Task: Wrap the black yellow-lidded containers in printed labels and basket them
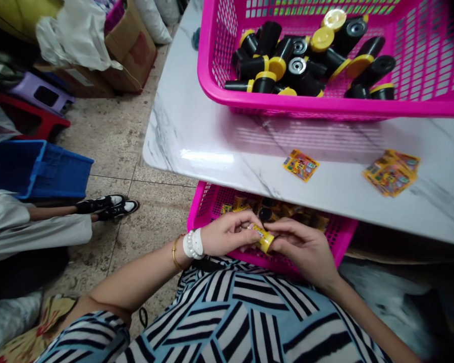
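Observation:
My left hand (227, 234) grips a small tube with a colourful label and a yellow end (265, 241), thumb on top. The fingers of my right hand (306, 249) are pinched together at the yellow end of the same tube. Both hands are above a lower pink basket (196, 212) that holds several yellow-labelled pieces, partly hidden by my hands and the table edge. A single orange sticker (301, 165) lies on the table, and a small pile of similar stickers (391, 173) lies farther right.
A large pink basket (325, 108) on the white marbled table (174, 121) holds several black tubes with yellow ends (269, 38). To the left are a blue crate (60, 169), a cardboard box (130, 48), a purple stool (41, 93) and another person's legs (60, 229).

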Demonstrator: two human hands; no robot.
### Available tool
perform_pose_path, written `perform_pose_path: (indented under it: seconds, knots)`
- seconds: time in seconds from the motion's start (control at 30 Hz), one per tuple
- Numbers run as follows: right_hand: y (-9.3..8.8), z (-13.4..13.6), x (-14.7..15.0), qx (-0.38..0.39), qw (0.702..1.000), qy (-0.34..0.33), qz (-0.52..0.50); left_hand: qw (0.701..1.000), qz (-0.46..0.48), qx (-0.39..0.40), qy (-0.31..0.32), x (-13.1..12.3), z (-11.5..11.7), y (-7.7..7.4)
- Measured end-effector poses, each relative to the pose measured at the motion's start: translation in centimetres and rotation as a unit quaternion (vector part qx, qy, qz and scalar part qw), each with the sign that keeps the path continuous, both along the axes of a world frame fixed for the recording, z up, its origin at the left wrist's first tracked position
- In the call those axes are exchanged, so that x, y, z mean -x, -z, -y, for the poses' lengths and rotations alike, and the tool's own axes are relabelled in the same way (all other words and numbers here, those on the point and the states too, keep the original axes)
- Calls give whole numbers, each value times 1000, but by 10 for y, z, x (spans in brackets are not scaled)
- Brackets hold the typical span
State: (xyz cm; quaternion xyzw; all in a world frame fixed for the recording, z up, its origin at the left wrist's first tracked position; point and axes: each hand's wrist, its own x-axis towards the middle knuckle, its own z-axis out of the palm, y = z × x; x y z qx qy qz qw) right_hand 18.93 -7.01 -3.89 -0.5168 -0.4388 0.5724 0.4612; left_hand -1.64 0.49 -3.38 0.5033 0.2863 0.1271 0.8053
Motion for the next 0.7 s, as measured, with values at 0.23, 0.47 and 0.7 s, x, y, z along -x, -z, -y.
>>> perform_pose_path:
  seconds: [0.23,0.47,0.7]
  knots:
    - [2,2,-6,-153,986,-30,56,989,48,140,6,-1,8,7]
    - [3,2,0,-130,985,42,103,977,75,194,-39,-4,12,8]
    - [-2,4,2,-178,981,34,64,974,72,198,-77,-11,9,1]
